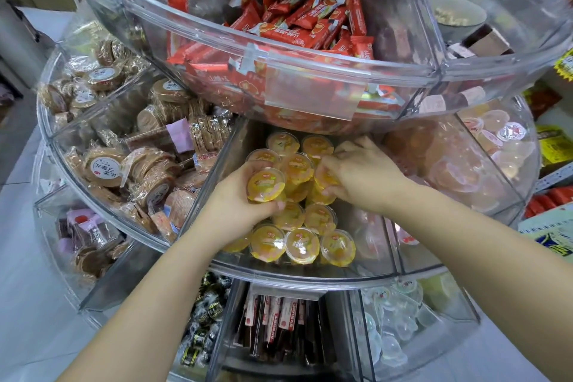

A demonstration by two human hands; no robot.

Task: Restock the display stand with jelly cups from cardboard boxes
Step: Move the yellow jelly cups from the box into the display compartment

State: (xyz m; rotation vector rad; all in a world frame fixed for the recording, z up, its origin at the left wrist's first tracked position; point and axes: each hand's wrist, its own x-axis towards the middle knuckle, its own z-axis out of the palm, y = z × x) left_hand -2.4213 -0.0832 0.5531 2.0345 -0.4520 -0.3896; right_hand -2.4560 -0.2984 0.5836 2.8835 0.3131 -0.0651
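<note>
Both my hands reach into the middle-tier compartment (310, 271) of the clear acrylic display stand, which holds several yellow jelly cups (302, 245). My left hand (238, 198) grips one yellow jelly cup (265, 184) with its lid facing me, just above the pile. Fingers of my right hand (359, 170) curl round another yellow cup (325, 180) in the middle of the pile; most of that cup is hidden by the fingers. More cups lie at the back under the upper tier.
The top tier (279, 71) of red snack packs overhangs the compartment closely. Round wrapped cakes (148, 170) fill the bin to the left, pale pink jelly cups (459, 170) the bin to the right. The lower tier holds dark sticks (276, 326) and clear jelly cups (390, 319).
</note>
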